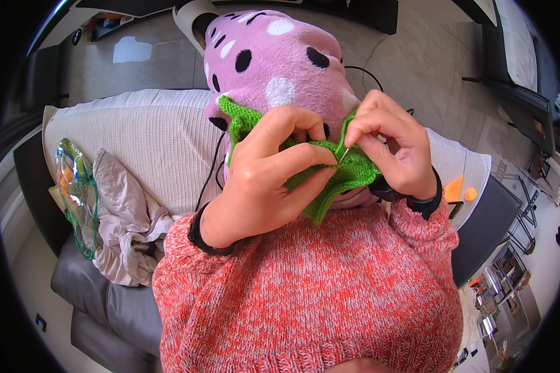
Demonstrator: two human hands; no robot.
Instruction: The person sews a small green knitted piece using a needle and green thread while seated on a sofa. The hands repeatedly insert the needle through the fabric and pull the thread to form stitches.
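My left hand point(264, 177) grips a piece of green knitted fabric point(348, 174), thumb and fingers wrapped over its upper edge. My right hand point(392, 146) pinches a thin metal needle point(344, 155) at the fabric's right side, close to my left fingertips. The green piece lies over my lap, which is covered by pink fleece with black and white spots point(274, 56). Both wrists wear dark bands and come out of red-and-white knitted sleeves point(311, 273). Much of the green fabric is hidden under my left hand.
I sit on a grey sofa point(99, 298) with a cream knitted throw point(149, 137). A crumpled beige cloth point(127, 217) and a clear plastic bag with colourful items point(74, 186) lie at my left. A black cable point(211, 168) runs beside my leg. Tiled floor ahead.
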